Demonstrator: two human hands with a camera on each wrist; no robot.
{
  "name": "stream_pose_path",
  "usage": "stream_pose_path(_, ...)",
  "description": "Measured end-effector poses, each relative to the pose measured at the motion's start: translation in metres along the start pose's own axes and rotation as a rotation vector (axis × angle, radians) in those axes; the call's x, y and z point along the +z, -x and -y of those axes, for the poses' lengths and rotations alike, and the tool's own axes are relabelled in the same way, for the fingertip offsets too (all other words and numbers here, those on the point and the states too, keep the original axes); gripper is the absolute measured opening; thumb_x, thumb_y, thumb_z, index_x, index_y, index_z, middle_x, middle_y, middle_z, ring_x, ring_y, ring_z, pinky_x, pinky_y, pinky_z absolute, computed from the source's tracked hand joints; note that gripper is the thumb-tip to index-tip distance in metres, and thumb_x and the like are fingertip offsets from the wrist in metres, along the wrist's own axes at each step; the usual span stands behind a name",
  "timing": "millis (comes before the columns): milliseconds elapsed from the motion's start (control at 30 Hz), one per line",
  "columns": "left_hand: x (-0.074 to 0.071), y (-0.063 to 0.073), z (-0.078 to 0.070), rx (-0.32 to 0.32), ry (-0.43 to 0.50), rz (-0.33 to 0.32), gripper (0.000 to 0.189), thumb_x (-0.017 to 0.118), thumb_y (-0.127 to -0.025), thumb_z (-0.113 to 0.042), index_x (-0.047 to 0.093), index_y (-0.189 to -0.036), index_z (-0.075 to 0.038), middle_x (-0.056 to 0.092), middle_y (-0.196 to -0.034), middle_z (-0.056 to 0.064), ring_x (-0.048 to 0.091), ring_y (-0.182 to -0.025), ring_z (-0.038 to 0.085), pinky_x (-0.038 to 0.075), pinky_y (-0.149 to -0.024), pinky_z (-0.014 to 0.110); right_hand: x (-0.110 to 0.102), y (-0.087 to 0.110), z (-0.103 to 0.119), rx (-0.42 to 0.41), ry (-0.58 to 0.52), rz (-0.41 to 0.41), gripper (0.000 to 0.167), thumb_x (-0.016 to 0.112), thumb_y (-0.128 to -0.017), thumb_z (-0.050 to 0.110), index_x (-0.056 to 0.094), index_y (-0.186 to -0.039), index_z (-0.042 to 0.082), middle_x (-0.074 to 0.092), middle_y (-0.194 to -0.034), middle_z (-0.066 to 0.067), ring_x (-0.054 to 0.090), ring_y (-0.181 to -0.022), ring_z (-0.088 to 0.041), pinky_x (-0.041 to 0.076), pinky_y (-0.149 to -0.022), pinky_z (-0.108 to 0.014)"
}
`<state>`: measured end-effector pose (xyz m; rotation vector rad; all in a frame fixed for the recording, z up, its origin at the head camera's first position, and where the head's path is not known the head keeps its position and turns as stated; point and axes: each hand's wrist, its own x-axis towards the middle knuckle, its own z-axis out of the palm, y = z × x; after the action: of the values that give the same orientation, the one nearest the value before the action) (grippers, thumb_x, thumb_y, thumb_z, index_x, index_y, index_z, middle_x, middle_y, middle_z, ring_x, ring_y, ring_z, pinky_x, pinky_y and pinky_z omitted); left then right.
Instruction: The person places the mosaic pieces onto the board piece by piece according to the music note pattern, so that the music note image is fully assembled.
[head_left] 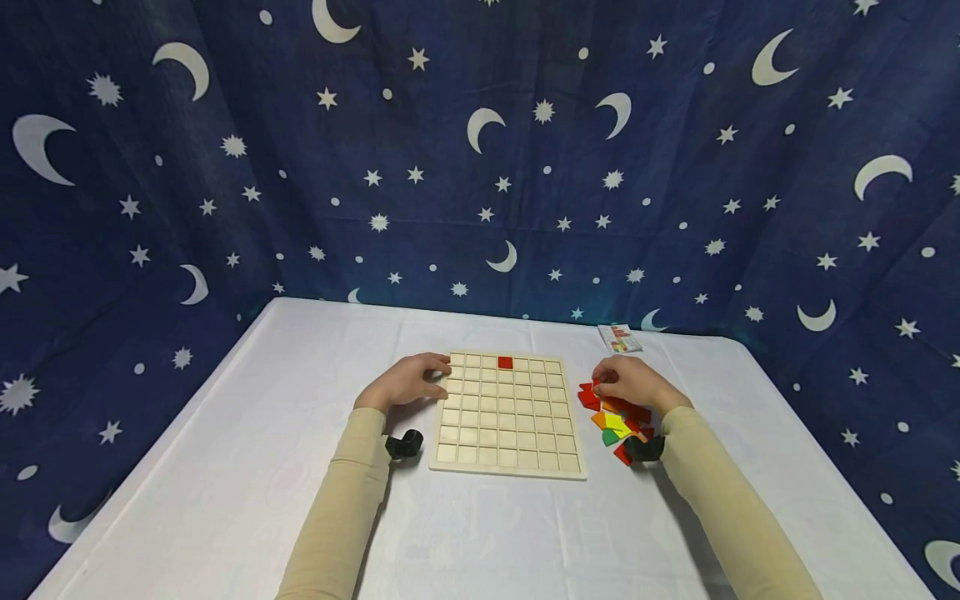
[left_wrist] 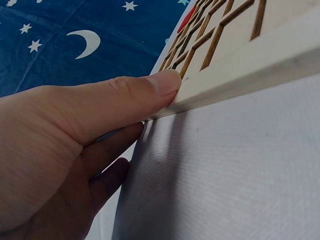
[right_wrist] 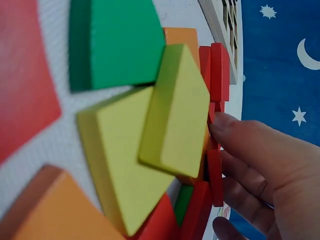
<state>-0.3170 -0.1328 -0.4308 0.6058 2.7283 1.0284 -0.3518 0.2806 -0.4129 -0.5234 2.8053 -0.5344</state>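
Note:
A square wooden grid board lies on the table with one red square tile in its far row. At the board's left edge, my left hand holds it near the far corner. The left wrist view shows that thumb on the wooden rim, other fingers below. To the right of the board, my right hand reaches over a pile of coloured tiles. Its thumb and fingers pinch a small red tile, whose full shape is hidden. Yellow, green and orange tiles lie beside it.
A small printed card lies at the table's far right. Black wrist mounts show beneath both wrists. The white-covered table ends at a dark blue curtain with moons and stars.

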Motion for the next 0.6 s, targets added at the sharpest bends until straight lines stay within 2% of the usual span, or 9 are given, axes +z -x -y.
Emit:
stream_pose_path(267, -0.0003, -0.0005, -0.0005, -0.008, 0.007, 0.000, 0.045, 0.077, -0.084, -0.015, 0.064, -0.125, -0.002, 0.047, -0.147, 0.012, 0.036, -0.140, 0.031, 0.029, -0.117, 0.044, 0.0016, -0.0030, -0.0003, 0.023, 0.035, -0.028, 0.023, 0.070, -0.090, 0.016, 0.068, -0.109, 0.005, 0.068, -0.097, -0.004, 0.059, -0.088, -0.022, 0.050, -0.097, -0.050)
stream_pose_path(467, -0.0002, -0.0006, 0.0006, -0.009, 0.007, -0.001, 0.046, 0.077, -0.084, -0.016, 0.064, -0.125, -0.002, 0.047, -0.147, 0.011, 0.036, -0.140, 0.030, 0.029, -0.117, 0.043, 0.0054, -0.0061, -0.0022, 0.099, 0.047, -0.074, 0.025, 0.072, -0.090, 0.027, 0.068, -0.103, 0.005, 0.066, -0.089, -0.004, 0.056, -0.082, -0.021, 0.053, -0.090, -0.046)
stream_pose_path(600, -0.0004, -0.0007, 0.0005, -0.001, 0.003, 0.002, 0.046, 0.077, -0.084, -0.015, 0.064, -0.125, -0.002, 0.047, -0.147, 0.011, 0.036, -0.140, 0.030, 0.029, -0.117, 0.043, 0.0055, -0.0057, -0.0030, 0.136, 0.024, -0.079, 0.032, 0.072, -0.090, 0.031, 0.068, -0.106, 0.005, 0.066, -0.092, -0.005, 0.056, -0.084, -0.022, 0.053, -0.090, -0.046)
